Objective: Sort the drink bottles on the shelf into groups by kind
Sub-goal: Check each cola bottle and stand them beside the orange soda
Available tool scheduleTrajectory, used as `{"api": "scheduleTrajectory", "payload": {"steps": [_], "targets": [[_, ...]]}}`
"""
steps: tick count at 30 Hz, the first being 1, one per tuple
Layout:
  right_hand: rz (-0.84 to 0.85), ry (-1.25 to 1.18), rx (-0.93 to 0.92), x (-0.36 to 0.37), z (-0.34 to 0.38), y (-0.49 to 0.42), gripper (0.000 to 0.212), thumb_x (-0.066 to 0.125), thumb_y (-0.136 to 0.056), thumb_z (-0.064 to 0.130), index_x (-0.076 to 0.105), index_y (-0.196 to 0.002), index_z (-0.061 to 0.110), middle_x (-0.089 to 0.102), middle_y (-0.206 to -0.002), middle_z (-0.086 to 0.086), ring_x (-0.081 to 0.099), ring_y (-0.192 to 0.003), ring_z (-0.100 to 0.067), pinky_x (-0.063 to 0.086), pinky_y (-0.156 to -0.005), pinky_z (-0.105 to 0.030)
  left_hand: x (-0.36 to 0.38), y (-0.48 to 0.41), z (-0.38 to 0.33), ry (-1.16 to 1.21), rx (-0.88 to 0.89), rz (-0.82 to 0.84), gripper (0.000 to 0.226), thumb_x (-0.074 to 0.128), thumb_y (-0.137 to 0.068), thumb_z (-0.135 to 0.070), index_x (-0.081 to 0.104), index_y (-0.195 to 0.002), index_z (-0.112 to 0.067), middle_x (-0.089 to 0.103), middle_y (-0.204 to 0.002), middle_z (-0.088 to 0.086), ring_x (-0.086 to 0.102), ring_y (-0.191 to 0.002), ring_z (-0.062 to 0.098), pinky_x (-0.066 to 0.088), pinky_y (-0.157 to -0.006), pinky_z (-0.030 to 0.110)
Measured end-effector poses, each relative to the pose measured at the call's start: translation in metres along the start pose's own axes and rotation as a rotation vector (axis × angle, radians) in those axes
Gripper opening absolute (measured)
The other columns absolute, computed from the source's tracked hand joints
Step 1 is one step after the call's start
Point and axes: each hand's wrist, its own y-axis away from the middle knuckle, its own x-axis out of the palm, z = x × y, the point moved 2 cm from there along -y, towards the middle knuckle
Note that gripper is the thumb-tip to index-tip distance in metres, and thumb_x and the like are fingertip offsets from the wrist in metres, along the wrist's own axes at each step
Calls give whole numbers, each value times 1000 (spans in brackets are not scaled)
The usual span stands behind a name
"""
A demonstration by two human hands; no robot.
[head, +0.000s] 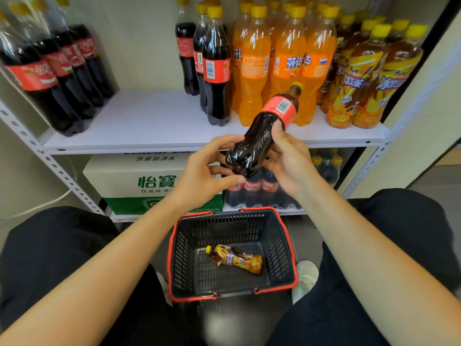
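Observation:
A cola bottle (262, 136) with a red label and yellow cap tilts in the air before the shelf (149, 121). My right hand (287, 161) grips its middle from the right. My left hand (207, 171) touches its base with curled fingers. On the shelf stand big cola bottles (50, 78) at the left, small cola bottles (212, 66) in the middle, orange soda bottles (282, 63) next to them and iced tea bottles (366, 78) at the right. One iced tea bottle (237, 258) lies in the black basket (287, 245) on the floor.
A white and green water carton (149, 181) and shrink-wrapped cola bottles (257, 191) sit on the lower shelf. My knees flank the basket, and a white shoe (305, 275) is beside it. A bare stretch of shelf lies between the two cola groups.

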Motion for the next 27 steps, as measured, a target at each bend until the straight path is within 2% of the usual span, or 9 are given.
{"api": "scheduleTrajectory", "payload": {"steps": [3, 7, 9, 11, 15, 17, 21, 24, 27], "targets": [[21, 62, -49, 5, 1, 0, 68, 74, -79, 42, 58, -133, 5, 74, -119, -14, 74, -105, -28, 61, -78, -36, -3, 1, -1, -2, -21, -2, 69, 90, -73, -7, 56, -127, -31, 59, -133, 1, 70, -100, 28, 60, -84, 33], [80, 132, -95, 13, 2, -1, 51, 74, -83, 36, 60, -129, 20, 77, -114, -5, 74, -107, -26, 61, -79, -35, -11, 3, -3, 36, -71, -21, 63, 91, -71, -23, 53, -121, -25, 57, -133, 1, 70, -97, 26, 57, -78, 27], [105, 167, -117, 18, 2, -1, 45, 74, -86, 33, 60, -128, 24, 77, -113, -4, 74, -107, -24, 61, -79, -33, -15, 5, -1, 50, -110, -28, 57, 83, -76, -34, 52, -122, -25, 57, -132, -1, 70, -100, 28, 58, -76, 30], [125, 202, -129, 24, 2, -4, 43, 74, -90, 27, 59, -130, 24, 77, -113, -3, 74, -106, -22, 61, -79, -33, -23, 4, 2, 1, -153, -23, 59, 79, -79, -41, 52, -130, -28, 58, -131, -5, 69, -103, 27, 59, -81, 37], [166, 286, -144, 41, 2, -11, 45, 76, -91, 20, 58, -132, 25, 71, -123, -2, 72, -110, -19, 61, -85, -40, -39, -5, 4, -89, -210, -15, 66, 80, -76, -46, 56, -136, -35, 66, -122, -5, 69, -98, 19, 57, -82, 30], [186, 353, -174, 53, 3, -16, 49, 78, -90, 21, 58, -135, 24, 67, -129, 1, 70, -112, -17, 61, -87, -41, -47, -11, 5, -113, -224, -29, 68, 81, -76, -44, 57, -137, -31, 70, -116, -2, 70, -96, 22, 58, -81, 33], [246, 423, -256, 73, 5, -30, 47, 80, -87, 17, 62, -131, 22, 71, -122, 2, 69, -112, -17, 59, -94, -47, -63, -23, 6, -123, -228, -73, 53, 83, -85, -21, 58, -131, -19, 71, -110, 6, 70, -91, 32, 60, -71, 41], [380, 452, -313, 81, 12, -44, 47, 76, -92, 14, 61, -133, 30, 72, -120, 7, 70, -111, -15, 60, -88, -34, -80, -30, 5, -67, -234, -111, 50, 82, -84, -18, 59, -128, -15, 70, -115, 11, 69, -94, 39, 60, -72, 49], [324, 646, -390, 79, 14, -68, 52, 75, -92, 10, 57, -137, 29, 67, -124, 12, 69, -108, -12, 59, -89, -31, -100, -37, 7, -49, -260, -164, 53, 80, -80, -25, 59, -127, -15, 71, -116, 9, 71, -94, 37, 61, -76, 44]]}}
